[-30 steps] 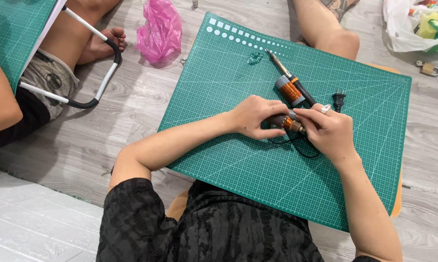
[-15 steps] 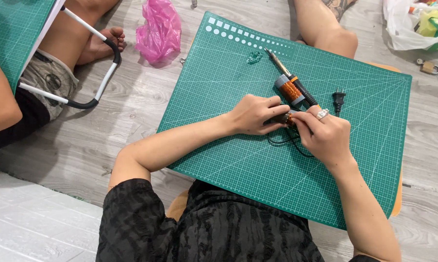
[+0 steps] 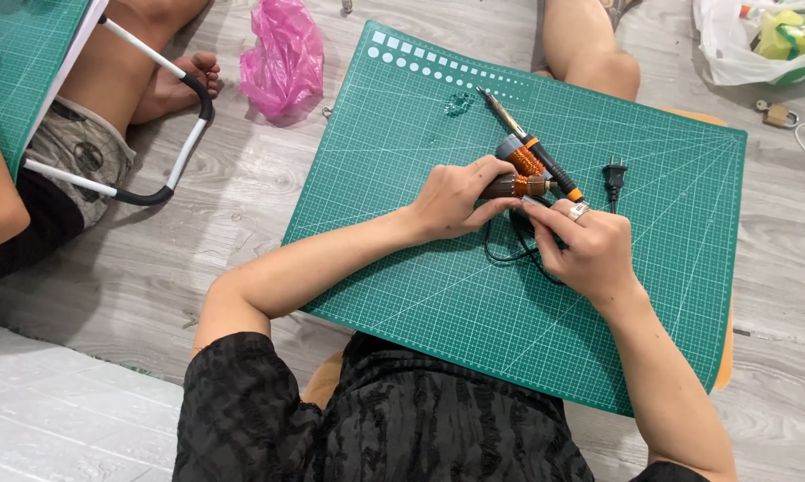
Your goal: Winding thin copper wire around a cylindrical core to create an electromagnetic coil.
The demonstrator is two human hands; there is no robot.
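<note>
Soldering iron [image 3: 535, 161], black-handled with an orange collar and a thin metal tip, lies slanted on the green cutting mat [image 3: 420, 277], tip pointing toward the mat's far edge. Just beside its handle the left hand [image 3: 459, 196] is closed around a small dark cylinder wound with copper wire [image 3: 520, 186], thumb and fingers pinching it from the near side. A second copper-wound piece [image 3: 520, 157] sits touching it, just behind. The right hand [image 3: 585, 250], a ring on one finger, is curled with its fingertips meeting the same cylinder at its right end; whether it grips the piece or only a wire there I cannot tell. A black cord [image 3: 502, 250] loops out on the mat under and between the two hands. Its plug [image 3: 613, 175] lies on the mat just right of the iron, apart from the right hand.

Near the mat's far edge, a small tangle of greenish wire [image 3: 459, 103] rests close to the iron's tip. Off the mat, a pink plastic bag [image 3: 282, 58] lies on the wooden floor to the left. Further left another person sits with a second green mat [image 3: 19, 54] and a white-and-black tube frame [image 3: 166, 134]. A white bag [image 3: 759, 45] with yellow-green contents and a padlock [image 3: 775, 113] lie at the far right.
</note>
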